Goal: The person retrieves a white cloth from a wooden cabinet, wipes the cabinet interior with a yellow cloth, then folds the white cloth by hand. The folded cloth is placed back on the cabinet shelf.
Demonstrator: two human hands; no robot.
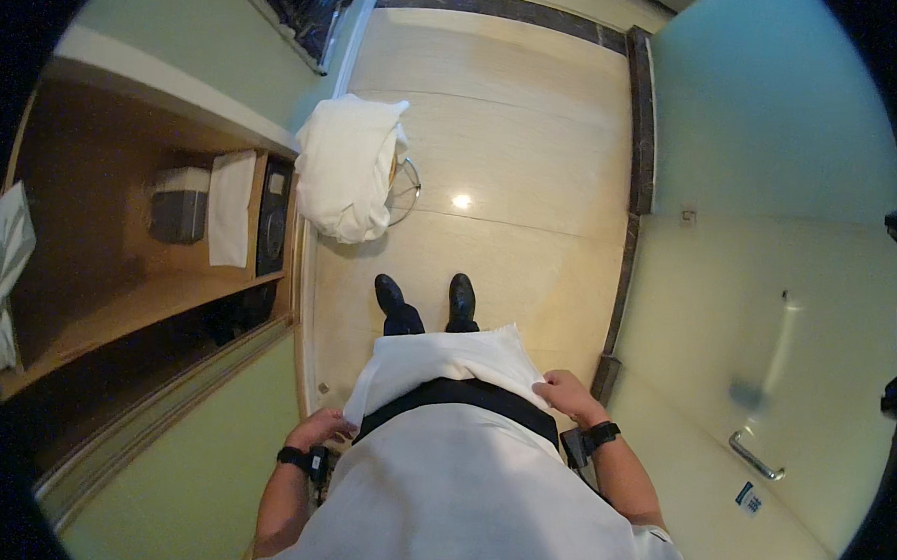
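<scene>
A white cloth [445, 357] spreads across my front at waist height, beside a black waistband [466, 396]. At its left side edge, my left hand [325, 428] pinches the fabric between the fingers. The right edge is gripped by my right hand [569, 396], with the thumb side against the cloth. Below the hem show my black shoes [463, 299] on the tiled floor. Part of the cloth's lower body is folded, and whether it is tied to me I cannot tell.
A pile of white linen [348, 170] covers a stool-like frame with a metal hoop [415, 192]. On the left an open wooden cabinet [104, 265] holds a dark box [178, 207], a folded white cloth [230, 209] and a safe-like unit [272, 216]. Frosted glass with a metal handle [756, 455] stands right.
</scene>
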